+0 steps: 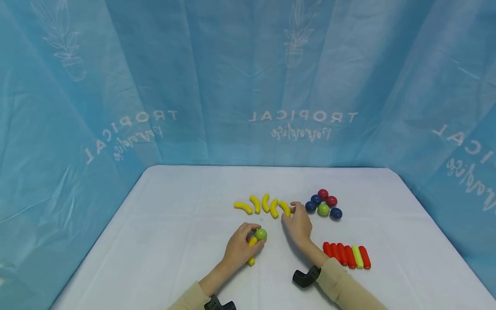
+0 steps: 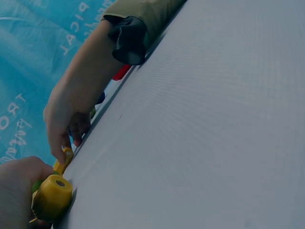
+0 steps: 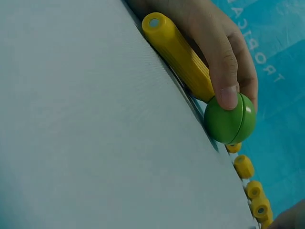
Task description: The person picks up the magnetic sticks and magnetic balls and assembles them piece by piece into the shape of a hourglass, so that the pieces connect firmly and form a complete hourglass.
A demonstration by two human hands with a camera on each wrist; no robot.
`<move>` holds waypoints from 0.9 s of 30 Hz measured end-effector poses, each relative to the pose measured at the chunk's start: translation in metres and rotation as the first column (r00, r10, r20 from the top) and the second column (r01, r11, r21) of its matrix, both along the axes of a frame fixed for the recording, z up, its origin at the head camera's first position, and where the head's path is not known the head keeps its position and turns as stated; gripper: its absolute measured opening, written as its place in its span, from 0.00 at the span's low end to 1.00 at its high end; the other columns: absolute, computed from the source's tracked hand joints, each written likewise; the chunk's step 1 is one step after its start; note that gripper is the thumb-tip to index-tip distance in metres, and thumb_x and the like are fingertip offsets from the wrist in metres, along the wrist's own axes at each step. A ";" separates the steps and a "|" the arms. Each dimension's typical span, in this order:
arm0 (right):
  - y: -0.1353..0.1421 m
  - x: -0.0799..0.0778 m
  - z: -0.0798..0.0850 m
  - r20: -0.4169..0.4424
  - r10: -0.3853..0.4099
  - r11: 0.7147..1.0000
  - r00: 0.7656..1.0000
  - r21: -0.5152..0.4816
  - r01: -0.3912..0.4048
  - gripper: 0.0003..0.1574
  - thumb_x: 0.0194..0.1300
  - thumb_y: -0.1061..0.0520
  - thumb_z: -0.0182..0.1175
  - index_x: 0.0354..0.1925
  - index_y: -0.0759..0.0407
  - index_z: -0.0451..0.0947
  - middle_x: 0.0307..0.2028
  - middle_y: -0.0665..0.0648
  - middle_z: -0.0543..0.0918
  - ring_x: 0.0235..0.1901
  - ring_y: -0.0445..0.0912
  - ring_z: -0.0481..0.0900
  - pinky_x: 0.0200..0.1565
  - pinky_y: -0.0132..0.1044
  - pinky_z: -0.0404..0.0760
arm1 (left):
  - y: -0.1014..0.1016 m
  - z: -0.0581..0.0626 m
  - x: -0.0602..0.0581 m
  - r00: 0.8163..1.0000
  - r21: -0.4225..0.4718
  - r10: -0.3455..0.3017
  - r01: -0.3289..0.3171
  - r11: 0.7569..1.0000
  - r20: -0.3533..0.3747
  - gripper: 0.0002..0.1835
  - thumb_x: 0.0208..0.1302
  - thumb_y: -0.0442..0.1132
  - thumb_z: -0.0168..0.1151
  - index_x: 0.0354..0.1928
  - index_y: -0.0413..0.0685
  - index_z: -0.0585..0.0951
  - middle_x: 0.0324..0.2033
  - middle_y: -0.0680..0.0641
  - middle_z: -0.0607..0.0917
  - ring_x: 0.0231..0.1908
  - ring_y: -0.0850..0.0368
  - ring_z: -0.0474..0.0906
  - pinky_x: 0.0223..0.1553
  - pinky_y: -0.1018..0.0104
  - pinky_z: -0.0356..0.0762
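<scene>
White desk (image 1: 186, 206), blue curtain (image 1: 232, 64) behind. Over it, the curled left grip (image 1: 239, 246) pinches a green ball (image 1: 261, 234) touching a yellow rod (image 1: 251, 261); the right grip (image 1: 300, 224) pinches the row's end rod (image 1: 285, 208). Only wrist views reveal an end disc (image 3: 154, 22).

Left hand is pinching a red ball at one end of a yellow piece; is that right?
The colour is wrong: the ball that the left hand pinches is green, as the right wrist view shows. It does sit at one end of the yellow piece.
</scene>
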State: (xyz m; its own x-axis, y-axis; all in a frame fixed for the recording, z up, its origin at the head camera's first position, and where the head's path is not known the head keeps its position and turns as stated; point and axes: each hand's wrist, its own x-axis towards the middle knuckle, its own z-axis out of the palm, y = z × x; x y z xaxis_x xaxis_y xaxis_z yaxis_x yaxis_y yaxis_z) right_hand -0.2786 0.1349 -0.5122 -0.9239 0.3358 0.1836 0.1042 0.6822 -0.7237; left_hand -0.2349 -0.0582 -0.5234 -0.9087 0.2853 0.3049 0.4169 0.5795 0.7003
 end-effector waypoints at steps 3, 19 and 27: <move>0.005 0.004 -0.003 -0.012 0.027 1.000 1.000 -0.012 -0.027 0.25 0.55 0.60 0.62 0.52 0.64 0.73 0.33 0.58 0.77 0.29 0.48 0.71 0.29 0.33 0.66 | 0.000 0.000 0.000 1.000 0.014 0.002 -0.002 1.000 -0.020 0.19 0.55 0.44 0.69 0.49 0.50 0.80 0.38 0.53 0.79 0.29 0.68 0.67 0.32 0.76 0.68; 0.021 0.048 -0.004 -0.124 0.052 0.981 0.991 -0.181 -0.074 0.12 0.56 0.64 0.64 0.40 0.66 0.79 0.30 0.60 0.81 0.29 0.44 0.72 0.32 0.21 0.72 | 0.000 -0.002 -0.001 0.998 0.061 0.055 -0.055 0.997 -0.003 0.19 0.53 0.44 0.70 0.47 0.49 0.80 0.38 0.52 0.80 0.30 0.67 0.69 0.33 0.76 0.70; 0.018 0.054 -0.007 -0.124 0.114 0.970 0.986 -0.203 -0.137 0.12 0.54 0.64 0.66 0.39 0.63 0.80 0.29 0.58 0.81 0.28 0.42 0.72 0.32 0.23 0.74 | 0.000 -0.001 0.000 0.999 0.000 0.020 -0.020 1.000 -0.040 0.19 0.55 0.44 0.69 0.48 0.50 0.79 0.40 0.52 0.81 0.37 0.63 0.75 0.40 0.70 0.75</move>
State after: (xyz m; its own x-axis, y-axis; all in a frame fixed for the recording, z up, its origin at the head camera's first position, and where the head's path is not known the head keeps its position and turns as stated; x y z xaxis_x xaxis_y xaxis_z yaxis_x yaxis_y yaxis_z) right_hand -0.2242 0.1527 -0.5190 -0.9390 0.2604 0.2246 -0.0612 0.5161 -0.8543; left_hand -0.2353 -0.0585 -0.5247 -0.9014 0.2673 0.3407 0.4327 0.5881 0.6833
